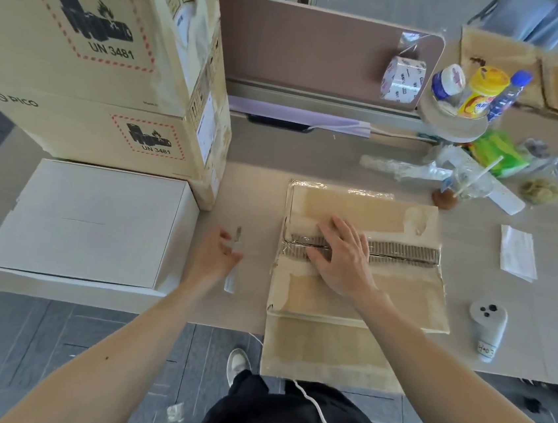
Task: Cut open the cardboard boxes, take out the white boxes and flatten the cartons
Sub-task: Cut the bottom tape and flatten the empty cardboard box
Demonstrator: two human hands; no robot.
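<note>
A taped brown carton [400,293] lies on the table with its front side hanging over the near edge. Its top seam shows as a dark slit across the middle. My right hand [341,256] presses flat on that seam, fingers straight. A white utility knife [230,280] lies on the table left of the carton, blade pointing away from me. My left hand [216,254] hovers over its middle with loosely curled fingertips touching it and the thumb apart. A white box [87,222] sits at the left. Behind it, two large printed cartons [82,35] are stacked.
At the back stands a brown partition [315,49] with a tape roll [403,79] against it. Bottles [479,91], a plastic cup with a straw [470,183], wrappers and more cardboard crowd the back right. A tissue [517,253] and a white controller [487,326] lie right of the carton.
</note>
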